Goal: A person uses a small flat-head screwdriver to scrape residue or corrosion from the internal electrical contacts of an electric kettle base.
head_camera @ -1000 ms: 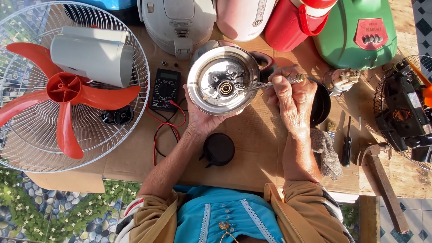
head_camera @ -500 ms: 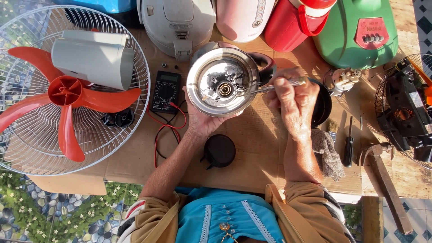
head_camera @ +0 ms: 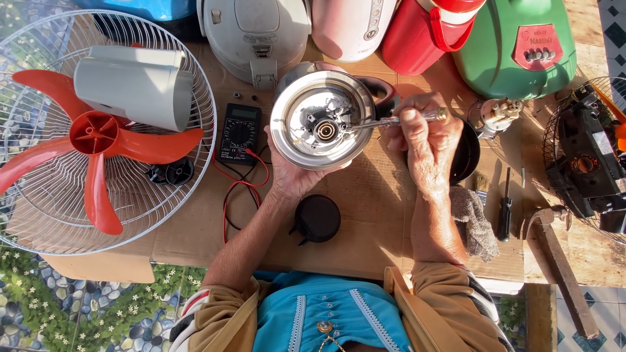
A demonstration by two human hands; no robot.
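Shiny steel, round, tipped toward the camera: a kettle base (head_camera: pixel 321 120), held up over the cardboard (head_camera: pixel 385 215) at table centre, underside parts showing. Cupped from below by the left hand (head_camera: pixel 291 176), fingers curled around the near-left rim. Right hand (head_camera: pixel 427 140) closed around a slim metal tool (head_camera: pixel 391 121), thumb on top, tip reaching left into the hub at the middle of the base.

To the left, a multimeter (head_camera: pixel 238 133) with red and black leads (head_camera: pixel 236 189) trailing near, and a fan (head_camera: pixel 98 130) with red blades. Just near the left wrist, a round black cap (head_camera: pixel 317 218). To the right, a rag (head_camera: pixel 473 221), a dark screwdriver (head_camera: pixel 505 208), a hammer (head_camera: pixel 561 267). Far along the table, a row of cookers and jugs.

Likely risks, judged from the hold: tool tip skidding off the hub and jabbing the left palm behind the base, since only one hand steadies it in mid-air. Thin contacts inside bent by sideways force. Any small freed part dropping among the leads or off the near table edge. Glare off the steel hiding the tip.
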